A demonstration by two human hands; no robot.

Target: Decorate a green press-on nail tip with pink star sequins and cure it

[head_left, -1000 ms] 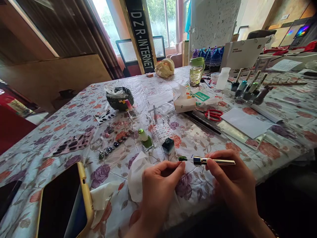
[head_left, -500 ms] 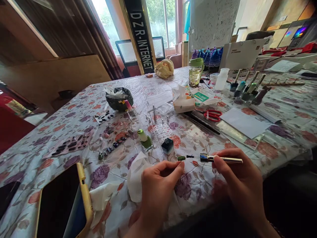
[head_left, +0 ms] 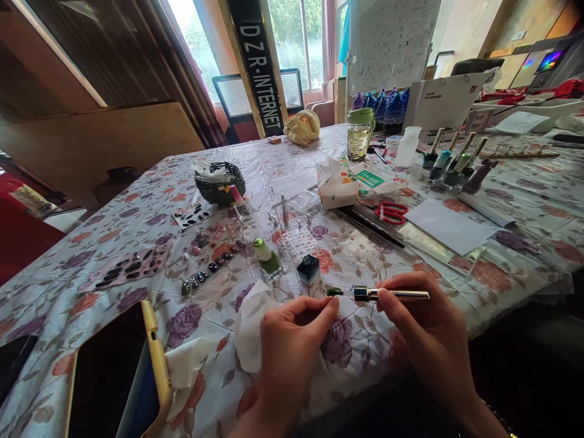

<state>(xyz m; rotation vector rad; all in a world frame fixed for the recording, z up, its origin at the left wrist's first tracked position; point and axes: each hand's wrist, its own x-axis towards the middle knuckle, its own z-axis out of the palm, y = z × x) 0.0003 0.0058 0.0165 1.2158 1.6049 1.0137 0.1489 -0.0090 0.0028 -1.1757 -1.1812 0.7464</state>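
My left hand (head_left: pixel 296 340) pinches a small green false nail (head_left: pixel 334 292) between thumb and fingertip, low over the table. From the right, my right hand (head_left: pixel 424 322) grips the gold handle of a nail polish brush (head_left: pixel 392 294), held nearly level. Its bristle end points left and meets the false nail. Just beyond my left fingertips stands a dark square bottle (head_left: pixel 309 269). A green polish bottle (head_left: pixel 268 258) with a pale cap is to its left. White tissue (head_left: pixel 250 328) lies beside my left hand.
A phone in a yellow case (head_left: pixel 118 371) lies at the near left. Rows of dark false nails (head_left: pixel 207 272) are on the flowered tablecloth. Red scissors (head_left: pixel 391 213), white paper (head_left: pixel 449 226) and several polish bottles (head_left: pixel 451 170) are at the right. A dark basket (head_left: pixel 220 182) stands further back.
My right hand has moved left with the brush, bringing the bristles from beside the false nail onto it. My left hand has stayed in place.
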